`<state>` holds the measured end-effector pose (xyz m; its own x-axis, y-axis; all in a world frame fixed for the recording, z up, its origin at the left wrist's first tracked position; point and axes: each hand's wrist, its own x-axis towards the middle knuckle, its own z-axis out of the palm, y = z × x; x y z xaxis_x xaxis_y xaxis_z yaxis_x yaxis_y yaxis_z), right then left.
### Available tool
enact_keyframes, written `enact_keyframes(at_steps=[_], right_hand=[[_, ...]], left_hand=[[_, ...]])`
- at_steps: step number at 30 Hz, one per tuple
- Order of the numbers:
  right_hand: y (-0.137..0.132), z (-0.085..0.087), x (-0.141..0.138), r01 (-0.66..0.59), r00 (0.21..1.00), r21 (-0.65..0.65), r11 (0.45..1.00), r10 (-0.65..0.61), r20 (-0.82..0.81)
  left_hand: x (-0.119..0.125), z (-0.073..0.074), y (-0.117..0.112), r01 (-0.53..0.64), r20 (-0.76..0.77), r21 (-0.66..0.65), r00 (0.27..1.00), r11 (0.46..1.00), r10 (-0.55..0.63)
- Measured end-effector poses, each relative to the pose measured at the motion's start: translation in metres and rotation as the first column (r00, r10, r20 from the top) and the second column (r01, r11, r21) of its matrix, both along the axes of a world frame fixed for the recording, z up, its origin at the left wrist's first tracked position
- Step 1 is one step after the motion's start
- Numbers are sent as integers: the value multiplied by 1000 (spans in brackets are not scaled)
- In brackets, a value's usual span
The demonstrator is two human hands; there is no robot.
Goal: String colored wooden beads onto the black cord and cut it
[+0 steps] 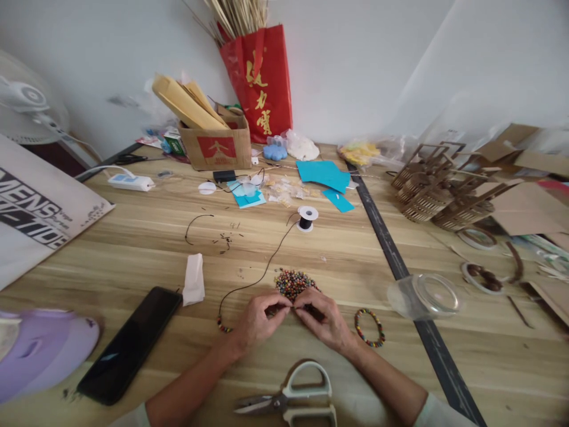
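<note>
Both hands meet just in front of a pile of small multicoloured beads (293,282). My left hand (262,320) is closed in a pinch on a thin black cord (249,283), whose tip is too small to see. Several beads threaded on that cord (223,325) show at the left of this hand. My right hand (323,319) is also pinched, fingertips almost touching the left ones; whatever is in them is too small to make out. From the cord's far end, a white spool (307,218) stands upright. A finished-looking ring of beads, a bracelet (370,327), lies beside my right wrist.
Scissors (288,400) lie between my forearms. A black phone (131,344) and folded white paper (194,279) are on the left. A clear plastic container (424,296) lies on the right, with small woven baskets (438,190) behind it. A cardboard box (217,145) stands at the back.
</note>
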<state>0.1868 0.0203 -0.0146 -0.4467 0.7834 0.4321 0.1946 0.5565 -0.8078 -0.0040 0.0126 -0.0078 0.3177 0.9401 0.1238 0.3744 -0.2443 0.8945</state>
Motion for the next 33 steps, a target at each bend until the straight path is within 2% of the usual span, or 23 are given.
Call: enact_keyframes(at_steps=[10, 33], right_hand=[[0, -1, 0, -7, 1000, 11, 1000, 7, 7], [0, -3, 0, -25, 999, 4, 1000, 25, -36]], left_hand=[[0, -2, 0, -47, 29, -13, 998, 999, 47], [-1, -3, 1, 14, 19, -32, 1000, 999, -14]])
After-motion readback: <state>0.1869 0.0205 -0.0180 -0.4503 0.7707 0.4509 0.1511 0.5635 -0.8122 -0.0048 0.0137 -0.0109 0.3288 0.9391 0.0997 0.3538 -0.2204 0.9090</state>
